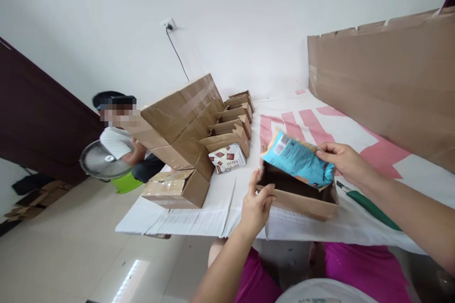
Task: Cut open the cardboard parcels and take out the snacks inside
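Note:
My right hand (339, 158) grips one end of a blue printed packet (296, 157), holding it slanted over the mouth of a cardboard box (302, 202). The packet's lower edge dips at the box's rim; whether it touches the inside cannot be made out. With fingers bent over the near left corner, my left hand (258, 201) holds that same box on the table's front part. To the left lies a white packet with reddish-brown squares (228, 158), partly lettered "Meal". A green-handled tool (371, 208) rests right of the box, partly covered by my right forearm.
Several open cardboard boxes (229, 130) stand in a row beside stacked closed cartons (188, 123). A large cardboard panel (384, 80) borders the table's right side. Beyond the left edge a person (119, 144) sits near a fan (103, 161) and a green stool (126, 182).

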Available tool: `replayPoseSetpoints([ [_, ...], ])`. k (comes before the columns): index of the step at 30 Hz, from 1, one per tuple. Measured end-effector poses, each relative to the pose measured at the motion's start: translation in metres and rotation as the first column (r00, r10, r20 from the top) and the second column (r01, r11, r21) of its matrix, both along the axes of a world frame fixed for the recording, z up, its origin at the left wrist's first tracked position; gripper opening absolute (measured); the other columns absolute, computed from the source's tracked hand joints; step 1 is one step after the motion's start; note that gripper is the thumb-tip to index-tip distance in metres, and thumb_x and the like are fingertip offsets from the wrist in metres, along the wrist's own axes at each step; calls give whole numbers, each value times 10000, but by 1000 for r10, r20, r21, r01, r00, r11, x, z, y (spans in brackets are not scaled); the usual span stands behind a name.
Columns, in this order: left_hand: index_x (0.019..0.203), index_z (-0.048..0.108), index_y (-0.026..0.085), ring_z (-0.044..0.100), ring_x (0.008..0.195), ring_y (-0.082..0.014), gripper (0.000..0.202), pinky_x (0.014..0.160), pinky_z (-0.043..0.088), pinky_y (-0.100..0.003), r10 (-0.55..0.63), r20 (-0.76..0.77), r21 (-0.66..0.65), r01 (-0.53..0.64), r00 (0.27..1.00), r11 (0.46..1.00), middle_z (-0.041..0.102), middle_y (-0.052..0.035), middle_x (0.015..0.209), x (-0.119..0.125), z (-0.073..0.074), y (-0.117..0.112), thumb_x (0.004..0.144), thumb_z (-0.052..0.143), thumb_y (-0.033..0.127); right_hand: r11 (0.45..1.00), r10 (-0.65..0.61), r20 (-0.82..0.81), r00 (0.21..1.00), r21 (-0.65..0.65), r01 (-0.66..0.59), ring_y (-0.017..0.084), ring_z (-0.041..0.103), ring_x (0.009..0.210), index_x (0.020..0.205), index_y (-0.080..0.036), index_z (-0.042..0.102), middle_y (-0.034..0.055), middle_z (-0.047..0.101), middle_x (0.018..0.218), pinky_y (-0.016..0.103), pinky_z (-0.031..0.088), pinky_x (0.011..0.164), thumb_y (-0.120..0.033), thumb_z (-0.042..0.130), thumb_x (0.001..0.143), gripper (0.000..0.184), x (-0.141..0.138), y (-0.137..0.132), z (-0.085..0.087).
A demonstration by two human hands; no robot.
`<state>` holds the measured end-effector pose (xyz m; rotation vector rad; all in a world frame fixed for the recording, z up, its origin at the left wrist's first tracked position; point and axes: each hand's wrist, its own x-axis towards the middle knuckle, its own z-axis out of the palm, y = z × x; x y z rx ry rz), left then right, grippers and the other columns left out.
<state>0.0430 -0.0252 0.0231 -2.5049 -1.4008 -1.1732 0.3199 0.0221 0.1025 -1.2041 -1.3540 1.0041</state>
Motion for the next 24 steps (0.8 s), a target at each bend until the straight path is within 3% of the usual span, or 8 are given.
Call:
replayPoseSetpoints([
  [2, 1053, 612, 215, 677, 1075, -254, 183, 793, 605, -374, 53, -26, -113, -55, 998, 992, 335, -171, 1544, -4, -7, 1, 880, 597, 158, 999, -3, -206, 978, -40, -6, 105, 506, 505, 683, -204, 592, -50, 561, 580, 236, 415, 464, -557, 772, 627, 400, 4, -2, 5],
  [5, 1029, 598, 209, 639, 1156, -297, 154, 835, 589, -422, 142, -23, -170, -144, 990, 975, 352, -179, 1537, -11, -5, 4, 880, 586, 172, 993, -60, -353, 934, 73, 92, 105, 519, 548, 785, -211, 613, -47, 574, 641, 229, 427, 475, -520, 790, 676, 373, 10, -19, 17],
  [9, 1079, 606, 220, 611, 1196, -318, 217, 876, 568, -464, 229, 5, -200, -223, 974, 954, 340, -158, 1546, -16, 2, 20, 868, 583, 171, 961, 30, -263, 964, 272, 44, 135, 559, 658, 836, -224, 651, -8, 609, 733, 262, 469, 560, -420, 727, 797, 213, 17, -40, 17],
  [11, 1106, 610, 227, 602, 1208, -309, 260, 883, 566, -448, 212, 38, -231, -198, 977, 953, 313, -143, 1564, -15, 0, 31, 855, 589, 164, 954, 166, -70, 984, 265, -142, 157, 588, 731, 823, -213, 679, 21, 643, 788, 282, 488, 627, -420, 683, 831, 208, 15, -43, 0],
  [13, 1182, 589, 237, 563, 1259, -299, 330, 909, 556, -432, 179, 93, -254, -150, 979, 955, 253, -134, 1590, -12, -7, 40, 859, 581, 169, 950, 274, 98, 957, 128, -285, 162, 599, 712, 803, -202, 690, 23, 654, 761, 285, 489, 622, -450, 636, 843, 257, 6, -41, -27],
  [17, 1353, 467, 261, 421, 1385, -298, 451, 1041, 464, -464, 131, 228, -177, -91, 965, 980, 100, -133, 1619, -10, -26, 38, 911, 557, 246, 949, 310, 313, 898, -153, -274, 190, 638, 683, 761, -200, 684, 8, 677, 705, 322, 527, 638, -496, 595, 812, 312, -11, -32, -87],
  [21, 1315, 469, 245, 440, 1331, -269, 358, 1048, 431, -467, 192, 396, -64, -182, 898, 981, 283, -150, 1504, -18, -53, 10, 966, 482, 321, 945, 310, 221, 925, -174, -275, 284, 674, 1008, 1003, -180, 705, 101, 735, 1041, 422, 528, 912, -595, 555, 838, 471, -2, -34, -120],
  [24, 1302, 438, 217, 515, 1219, -268, 381, 943, 491, -440, 218, 486, -116, -185, 846, 976, 458, -159, 1325, -22, -79, -13, 969, 446, 402, 941, 328, 107, 939, -122, -315, 332, 603, 1185, 1233, -179, 629, 160, 642, 1289, 455, 489, 1000, -653, 614, 787, 651, 15, -45, -136],
])
